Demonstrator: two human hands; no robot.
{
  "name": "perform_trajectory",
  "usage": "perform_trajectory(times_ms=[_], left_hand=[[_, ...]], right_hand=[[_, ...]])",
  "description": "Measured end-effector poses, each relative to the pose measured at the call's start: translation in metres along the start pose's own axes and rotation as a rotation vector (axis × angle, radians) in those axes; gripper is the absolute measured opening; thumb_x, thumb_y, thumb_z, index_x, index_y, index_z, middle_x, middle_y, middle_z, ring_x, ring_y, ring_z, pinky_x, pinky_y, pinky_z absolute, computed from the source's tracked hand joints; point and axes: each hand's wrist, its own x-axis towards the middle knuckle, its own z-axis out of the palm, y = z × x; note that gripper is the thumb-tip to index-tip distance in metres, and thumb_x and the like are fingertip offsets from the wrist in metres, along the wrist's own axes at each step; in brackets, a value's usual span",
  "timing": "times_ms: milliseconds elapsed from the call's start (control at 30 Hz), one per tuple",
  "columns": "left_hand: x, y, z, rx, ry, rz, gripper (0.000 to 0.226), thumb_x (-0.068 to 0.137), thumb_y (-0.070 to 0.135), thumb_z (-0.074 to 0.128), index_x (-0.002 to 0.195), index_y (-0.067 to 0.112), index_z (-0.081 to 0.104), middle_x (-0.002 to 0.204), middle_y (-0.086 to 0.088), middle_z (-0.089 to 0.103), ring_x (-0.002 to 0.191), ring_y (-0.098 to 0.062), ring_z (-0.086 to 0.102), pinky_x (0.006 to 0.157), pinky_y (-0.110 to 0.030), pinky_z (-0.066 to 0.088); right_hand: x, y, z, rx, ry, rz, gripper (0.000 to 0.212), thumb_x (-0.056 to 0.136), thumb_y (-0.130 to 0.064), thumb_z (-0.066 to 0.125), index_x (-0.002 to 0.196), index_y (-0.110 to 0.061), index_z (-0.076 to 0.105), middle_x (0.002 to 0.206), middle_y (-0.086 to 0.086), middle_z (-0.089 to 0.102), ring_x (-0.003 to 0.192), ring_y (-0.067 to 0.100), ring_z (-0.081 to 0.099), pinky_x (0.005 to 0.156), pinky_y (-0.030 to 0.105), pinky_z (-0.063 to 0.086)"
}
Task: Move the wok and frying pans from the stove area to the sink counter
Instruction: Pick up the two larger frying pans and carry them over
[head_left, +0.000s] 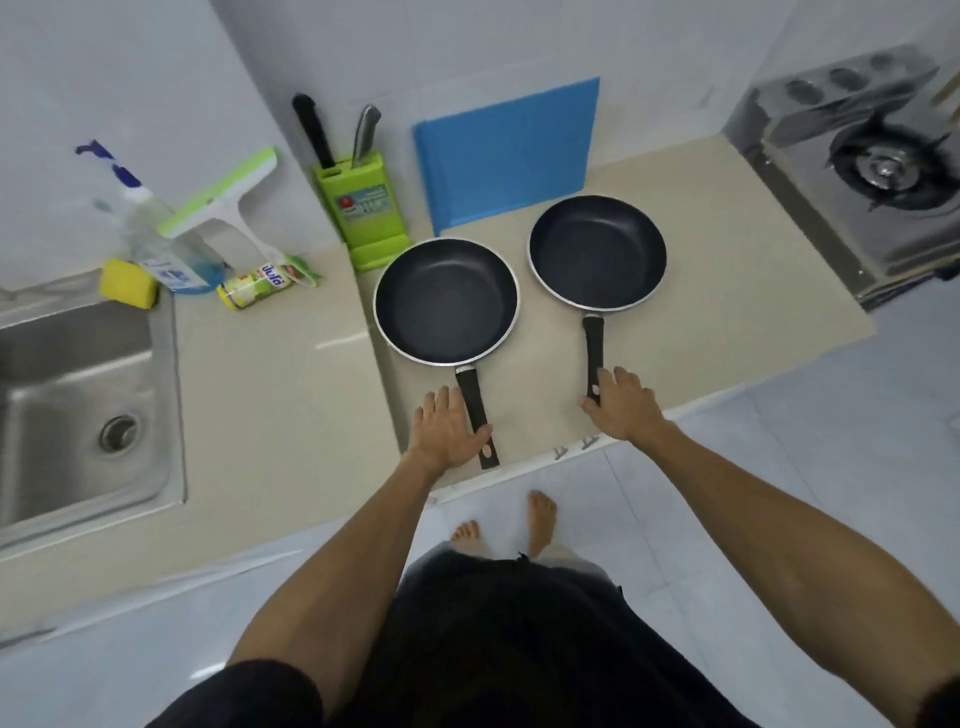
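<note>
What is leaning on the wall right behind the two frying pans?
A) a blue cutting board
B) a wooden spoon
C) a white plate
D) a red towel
A: a blue cutting board stands tilted against the wall just behind the left frying pan and the right frying pan, beside the green knife block.

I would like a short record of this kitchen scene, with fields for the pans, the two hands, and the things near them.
left pan: frying pan, empty, on the counter
right pan: frying pan, empty, same counter
left hand: open, beside the left pan's handle
right hand: on the right pan's handle end
behind pans: blue cutting board, green knife block
far left: sink
far right: gas stove
</note>
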Motion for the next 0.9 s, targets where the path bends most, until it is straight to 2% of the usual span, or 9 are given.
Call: perform_trajectory(times_ms=[167,300,333,400,467,567,700,800,900], left_hand=[[0.015,0.018,0.026,-0.274,-0.053,-0.190,0.078,0.094,0.046,0.057,0.150,0.001,0.024,0.148,-0.021,0.041,0.131,-0.042,0.045,0.107,-0.049,0.039],[0.038,0.024,0.047,-0.667,0.002,-0.358,0.058,0.095,0.035,0.060,0.135,-0.001,0.037,0.123,-0.024,0.060,0.112,-0.042,0.060,0.093,-0.044,0.049],[0.044,0.025,0.052,-0.768,0.016,-0.399,0.054,0.096,0.034,0.058,0.134,0.000,0.039,0.117,-0.021,0.063,0.106,-0.040,0.063,0.090,-0.044,0.052],[0.056,0.028,0.061,-0.994,0.024,-0.475,0.046,0.099,0.034,0.055,0.131,0.004,0.043,0.111,-0.020,0.066,0.089,-0.035,0.069,0.080,-0.045,0.058],[0.068,0.030,0.071,-1.255,0.040,-0.544,0.039,0.102,0.036,0.051,0.120,0.003,0.048,0.106,-0.023,0.068,0.074,-0.032,0.070,0.062,-0.042,0.059],[0.081,0.025,0.083,-1.557,0.023,-0.598,0.042,0.104,0.041,0.042,0.104,0.001,0.054,0.084,-0.018,0.073,0.057,-0.031,0.067,0.045,-0.034,0.054],[0.086,0.017,0.095,-1.577,0.046,-0.554,0.047,0.103,0.046,0.038,0.086,0.005,0.055,0.055,-0.010,0.063,0.039,-0.027,0.056,0.037,-0.031,0.048],[0.084,0.019,0.093,-1.552,0.096,-0.518,0.044,0.105,0.043,0.033,0.095,0.005,0.051,0.050,-0.010,0.056,0.034,-0.025,0.048,0.035,-0.030,0.045],[0.078,0.027,0.075,-1.608,0.075,-0.488,0.042,0.105,0.041,0.030,0.107,0.006,0.053,0.051,-0.008,0.054,0.034,-0.022,0.047,0.036,-0.028,0.045]], right_hand=[[0.043,0.011,-0.006,0.226,0.022,0.066,0.061,0.103,-0.040,0.048,0.149,-0.002,0.033,0.144,0.026,0.045,0.130,0.044,0.047,0.106,0.054,0.042],[0.078,0.027,0.000,0.685,-0.026,0.177,0.066,0.103,-0.039,0.052,0.152,0.000,0.030,0.138,0.026,0.056,0.126,0.041,0.055,0.096,0.039,0.046],[0.086,0.030,0.002,0.814,-0.054,0.228,0.066,0.103,-0.041,0.053,0.151,-0.002,0.033,0.136,0.025,0.058,0.122,0.040,0.059,0.097,0.041,0.050],[0.104,0.035,0.008,1.048,-0.134,0.303,0.049,0.103,-0.044,0.052,0.133,-0.005,0.052,0.114,0.022,0.069,0.099,0.036,0.069,0.095,0.051,0.057],[0.118,0.039,0.016,1.165,-0.221,0.297,0.041,0.103,-0.047,0.048,0.106,-0.008,0.061,0.080,0.015,0.071,0.076,0.031,0.069,0.088,0.053,0.059],[0.135,0.042,0.031,1.225,-0.268,0.274,0.039,0.103,-0.050,0.047,0.107,-0.012,0.058,0.084,0.012,0.072,0.078,0.031,0.071,0.082,0.049,0.058],[0.150,0.041,0.045,1.322,-0.280,0.278,0.039,0.098,-0.054,0.053,0.119,-0.021,0.053,0.091,0.012,0.075,0.075,0.036,0.074,0.063,0.046,0.061],[0.154,0.040,0.047,1.370,-0.260,0.277,0.038,0.097,-0.054,0.051,0.118,-0.023,0.054,0.081,0.011,0.073,0.058,0.033,0.070,0.052,0.042,0.058],[0.153,0.041,0.043,1.395,-0.264,0.273,0.033,0.098,-0.049,0.050,0.117,-0.022,0.052,0.073,0.010,0.070,0.045,0.031,0.061,0.050,0.043,0.057]])
